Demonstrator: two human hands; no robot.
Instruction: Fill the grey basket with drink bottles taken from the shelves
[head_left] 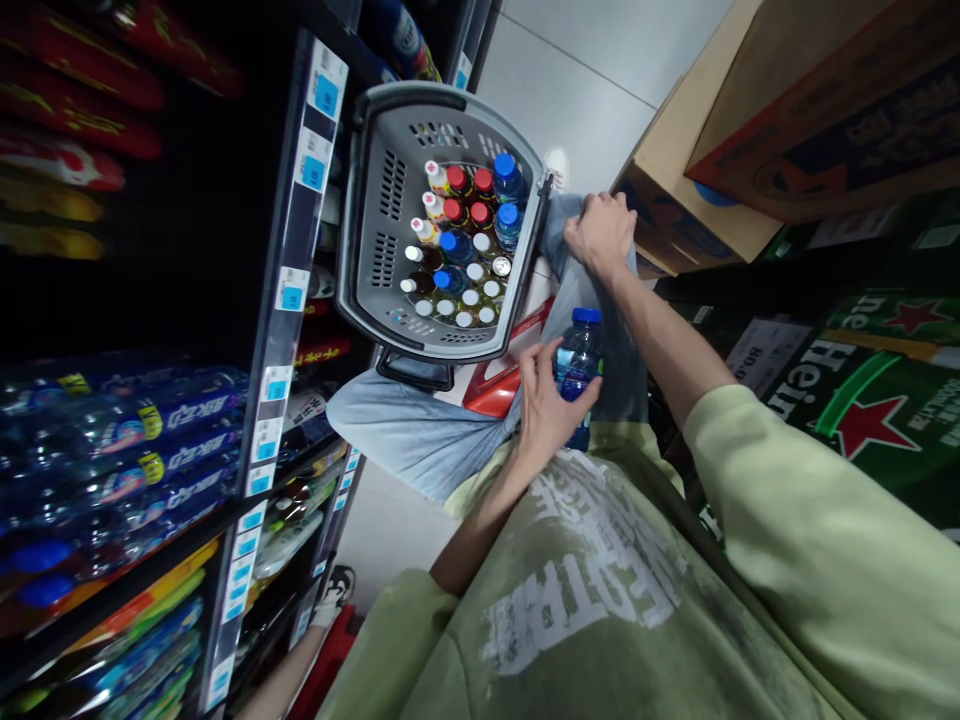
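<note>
My left hand (546, 405) is curled round a clear plastic bottle (577, 350) with a blue cap and blue label, its thumb across the label. The bottle stands nearly upright over my lap, cap towards the basket. My right hand (604, 235) is closed in a loose fist on my jeans at the knee; no object shows in it. In front of my legs is a grey shopping basket (375, 290) holding many upright drinks. Among them are blue-capped bottles (506, 180), red-capped bottles (458, 180), white-capped bottles (475, 272) and a can (501, 266).
Store shelves with price tags (291, 290) run along the left, stocked with packs of blue-labelled bottles (150, 430). Cardboard boxes (750, 130) and green beer cases (892, 390) stack up at the right. Red-and-white packaging (491, 390) sits between my legs. Another person's shoe (337, 588) shows at lower left.
</note>
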